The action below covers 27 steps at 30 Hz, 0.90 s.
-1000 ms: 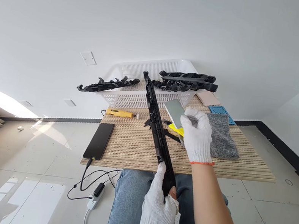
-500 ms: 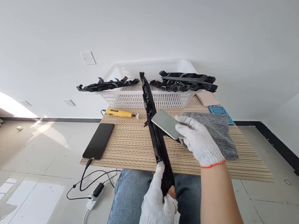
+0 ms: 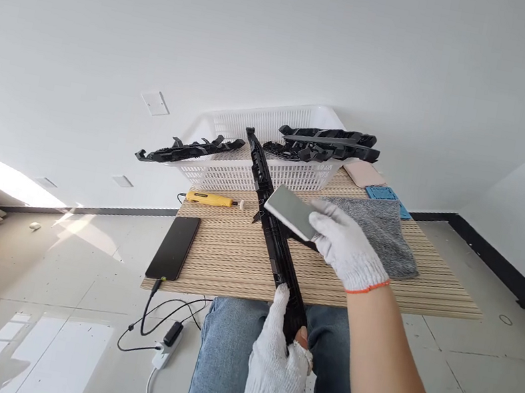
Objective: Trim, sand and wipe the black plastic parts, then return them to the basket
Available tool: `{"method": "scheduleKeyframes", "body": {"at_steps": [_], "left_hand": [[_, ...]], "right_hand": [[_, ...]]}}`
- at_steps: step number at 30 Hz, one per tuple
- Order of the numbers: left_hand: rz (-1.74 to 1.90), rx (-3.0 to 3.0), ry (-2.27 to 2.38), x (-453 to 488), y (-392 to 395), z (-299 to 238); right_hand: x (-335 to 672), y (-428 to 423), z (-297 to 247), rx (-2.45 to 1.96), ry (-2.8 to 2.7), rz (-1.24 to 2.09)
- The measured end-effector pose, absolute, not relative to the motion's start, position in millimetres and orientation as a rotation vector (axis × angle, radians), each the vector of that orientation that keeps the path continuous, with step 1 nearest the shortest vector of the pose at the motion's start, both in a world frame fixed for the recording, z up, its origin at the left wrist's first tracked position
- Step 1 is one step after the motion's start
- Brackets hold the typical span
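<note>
Both my hands wear white knit gloves. My left hand (image 3: 278,362) is closed around the near end of a long black plastic part (image 3: 271,228), which slants up and away over the wooden table (image 3: 232,252) toward the basket. My right hand (image 3: 348,247) grips a flat grey block (image 3: 291,212) and holds its face against the middle of the black part.
A white slotted basket (image 3: 247,167) at the table's far edge holds more black parts (image 3: 327,141); another (image 3: 188,148) sticks out to its left. On the table lie a yellow tool (image 3: 208,198), a black phone (image 3: 174,246), a grey cloth (image 3: 382,234), a blue pad (image 3: 387,195) and a pink block (image 3: 364,172). Cables and a power strip (image 3: 163,348) lie on the floor.
My right hand carried the grey block leftward from above the cloth onto the black part, then slid it slightly up along it. My left hand kept its hold.
</note>
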<state>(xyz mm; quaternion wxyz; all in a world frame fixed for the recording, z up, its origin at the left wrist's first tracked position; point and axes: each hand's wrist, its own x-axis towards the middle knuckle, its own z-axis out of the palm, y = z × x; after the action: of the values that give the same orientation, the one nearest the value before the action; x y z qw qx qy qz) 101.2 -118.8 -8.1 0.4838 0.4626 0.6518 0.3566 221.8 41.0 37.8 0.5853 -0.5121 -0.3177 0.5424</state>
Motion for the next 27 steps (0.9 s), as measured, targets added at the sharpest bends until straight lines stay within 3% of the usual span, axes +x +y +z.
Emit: {"method": "scheduleKeyframes", "body": {"at_steps": [4,8,12,17,21,25,27], "left_hand": [[0.829,1.116,1.548,100.5,-117.3,0.1],[0.839,1.097,1.556,100.5,-117.2,0.5],[0.839,1.092,1.55,100.7,-117.3,-1.7],[0.82,1.126,1.561,100.7,-116.8,0.7],[0.854,1.111,1.571,100.4,-117.6,-1.4],[0.877,1.135,1.585,99.4,-118.1,-4.5],[0.864,1.141,1.578,99.2,-118.0,-3.9]], "right_hand": [[217.5,40.5,38.4,-1.408,-0.674,0.991],[221.7,40.2,38.4,-1.358,-0.785,1.115],[229.8,36.5,39.7,-1.44,-0.84,0.864],[229.4,31.1,43.7,-1.321,-0.926,1.217],[224.2,32.8,43.6,-1.465,-0.849,0.88],[229.1,32.4,42.8,-1.407,-0.885,1.108],[233.8,29.7,43.6,-1.425,-1.01,1.056]]}}
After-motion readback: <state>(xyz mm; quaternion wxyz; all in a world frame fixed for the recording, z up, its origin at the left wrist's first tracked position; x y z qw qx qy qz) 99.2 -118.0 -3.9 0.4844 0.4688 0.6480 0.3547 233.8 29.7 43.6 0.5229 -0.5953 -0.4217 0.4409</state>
